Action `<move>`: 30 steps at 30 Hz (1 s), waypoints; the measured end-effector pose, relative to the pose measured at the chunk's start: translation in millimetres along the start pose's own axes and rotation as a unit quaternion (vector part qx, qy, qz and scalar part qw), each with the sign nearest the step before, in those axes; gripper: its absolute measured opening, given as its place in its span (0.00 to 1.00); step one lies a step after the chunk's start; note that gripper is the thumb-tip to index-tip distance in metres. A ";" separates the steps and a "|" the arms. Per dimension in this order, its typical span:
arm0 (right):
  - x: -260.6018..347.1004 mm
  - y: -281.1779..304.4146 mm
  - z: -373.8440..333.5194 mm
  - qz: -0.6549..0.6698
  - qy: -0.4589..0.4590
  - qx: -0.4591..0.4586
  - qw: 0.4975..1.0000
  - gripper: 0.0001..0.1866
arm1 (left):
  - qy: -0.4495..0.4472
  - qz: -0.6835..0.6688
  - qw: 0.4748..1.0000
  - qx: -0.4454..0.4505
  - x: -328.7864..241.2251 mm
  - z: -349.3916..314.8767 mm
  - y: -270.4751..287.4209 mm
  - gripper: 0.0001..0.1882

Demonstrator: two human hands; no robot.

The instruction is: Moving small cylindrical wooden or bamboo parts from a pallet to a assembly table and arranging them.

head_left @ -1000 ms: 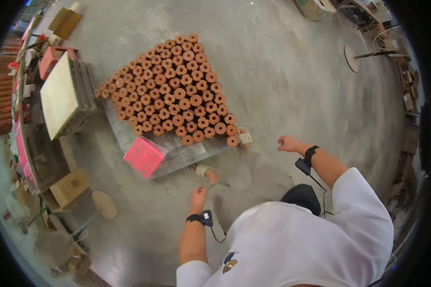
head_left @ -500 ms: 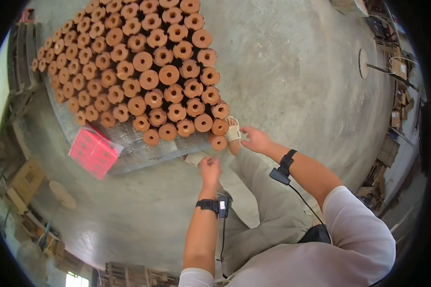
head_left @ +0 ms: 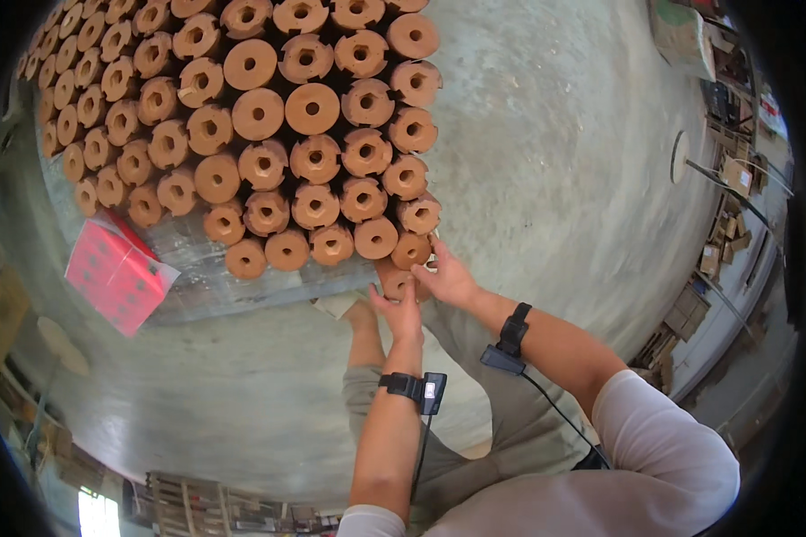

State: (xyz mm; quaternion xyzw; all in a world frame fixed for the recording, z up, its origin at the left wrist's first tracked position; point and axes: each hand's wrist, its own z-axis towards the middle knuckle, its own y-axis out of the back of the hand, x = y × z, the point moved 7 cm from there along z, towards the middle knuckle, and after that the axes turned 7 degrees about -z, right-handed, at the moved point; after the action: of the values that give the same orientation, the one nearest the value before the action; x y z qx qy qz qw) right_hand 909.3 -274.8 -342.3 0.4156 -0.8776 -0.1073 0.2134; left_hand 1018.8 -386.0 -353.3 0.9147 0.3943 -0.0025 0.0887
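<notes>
Many reddish-brown clay cylinders (head_left: pixel 313 158), each with a hole through its middle, stand upright in close rows. One cylinder (head_left: pixel 398 284) sits nearest to me at the right front corner, partly covered by my hands. My left hand (head_left: pixel 401 318) is at its near side, thumb and fingers apart and against or just over it. My right hand (head_left: pixel 450 279) comes in from its right, thumb and forefinger apart, close to the corner cylinder and the one behind it (head_left: pixel 411 251). Neither hand is closed round a cylinder, as far as shows. Some fingertips are hidden.
The cylinders stand on a low grey platform (head_left: pixel 242 291). A pink printed sheet or packet (head_left: pixel 121 276) lies at its left front corner. Beyond my right arm stands a round disc on a pole (head_left: pixel 680 158), with cartons (head_left: pixel 736 177) stacked along the far right.
Both hands have moved in to the corner cylinder from a short distance away. My view has shifted closer, so the rows look larger. The right hand's fingers now reach along the cylinders' side.
</notes>
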 end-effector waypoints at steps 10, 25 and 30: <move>-25.2 -30.5 31.3 0.274 0.018 0.068 0.959 0.36 | -0.272 0.133 0.949 0.087 -30.2 13.1 5.2 0.39; -32.5 -41.4 31.2 0.230 -0.050 0.090 0.968 0.34 | -0.474 0.295 0.830 -0.023 -118.2 -14.4 14.1 0.33; 10.5 -11.1 14.1 0.038 -0.022 -0.023 0.999 0.36 | -0.477 0.371 0.795 -0.050 -126.8 -21.7 19.3 0.39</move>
State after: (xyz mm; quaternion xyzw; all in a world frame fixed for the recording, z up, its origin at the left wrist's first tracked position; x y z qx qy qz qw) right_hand 904.5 -289.8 -355.8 0.3741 -0.8947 -0.1287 0.2074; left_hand 943.9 -486.8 -319.4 0.8681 -0.0684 -0.3858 0.3048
